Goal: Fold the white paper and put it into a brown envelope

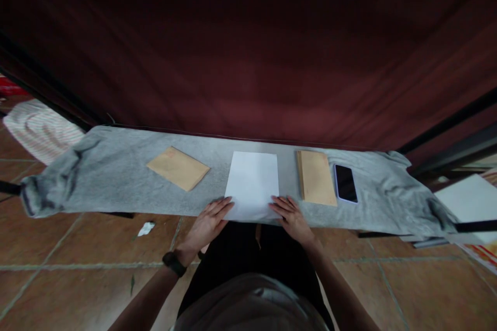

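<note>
White paper (252, 178): left hand (210, 219), right hand (292, 219) at side edges, fingers (281, 205) slightly spread; room on cloth (116, 176) alongside.

A long, narrow cloth-covered table (116, 181) stretches out on both sides of a white sheet of paper (252, 178), its grey cloth (380, 186) smoother around the sheet and bunched in folds farther out. Left of the sheet, a brown envelope (178, 168) lies aslant. Just right of it sits a stack of brown envelopes (318, 178); beyond that, a smartphone (346, 183) in a pale purple case lies screen up.
</note>
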The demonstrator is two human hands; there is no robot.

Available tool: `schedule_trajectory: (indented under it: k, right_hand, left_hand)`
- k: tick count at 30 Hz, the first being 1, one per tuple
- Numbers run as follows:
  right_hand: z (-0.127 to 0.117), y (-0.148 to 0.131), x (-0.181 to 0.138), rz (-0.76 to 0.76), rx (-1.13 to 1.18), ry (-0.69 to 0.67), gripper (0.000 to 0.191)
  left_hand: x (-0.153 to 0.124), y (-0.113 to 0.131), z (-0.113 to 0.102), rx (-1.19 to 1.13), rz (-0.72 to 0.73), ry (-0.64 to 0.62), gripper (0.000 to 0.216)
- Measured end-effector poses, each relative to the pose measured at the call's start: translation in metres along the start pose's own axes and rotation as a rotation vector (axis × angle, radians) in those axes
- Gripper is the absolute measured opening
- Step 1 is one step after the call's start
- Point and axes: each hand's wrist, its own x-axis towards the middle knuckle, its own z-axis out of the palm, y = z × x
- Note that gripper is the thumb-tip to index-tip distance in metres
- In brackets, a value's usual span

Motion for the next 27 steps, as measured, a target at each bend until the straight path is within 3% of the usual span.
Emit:
schedule_trajectory:
  k: [4, 6, 11, 14, 18, 23, 27]
  right_hand:
    - [-0.008, -0.004, 0.006, 0.034, 0.142, 0.029, 0.027]
    - [-0.011, -0.007, 0.010, 0.065, 0.217, 0.029, 0.024]
    - [-0.010, -0.009, 0.015, 0.256, 0.318, 0.094, 0.041]
    - [-0.011, -0.005, 0.027, 0.361, 0.299, 0.178, 0.055]
    - [-0.024, -0.003, 0.054, 0.365, 0.374, 0.272, 0.057]
    - [-0.045, -0.008, 0.087, 0.369, 0.512, 0.365, 0.055]
    - [-0.051, -0.010, 0.097, 0.384, 0.567, 0.416, 0.055]
  left_hand:
    - [0.015, -0.009, -0.011, -0.211, 0.016, 0.032, 0.030]
    - [0.020, -0.012, -0.015, -0.304, -0.038, 0.049, 0.026]
    - [0.032, -0.020, -0.012, -0.455, -0.111, 0.056, 0.031]
    - [0.046, -0.022, -0.014, -0.591, -0.243, 0.114, 0.035]
    - [0.073, -0.020, -0.027, -0.744, -0.388, 0.242, 0.040]
    - [0.107, -0.016, -0.037, -0.929, -0.410, 0.276, 0.044]
    - [0.116, -0.013, -0.034, -0.957, -0.450, 0.311, 0.046]
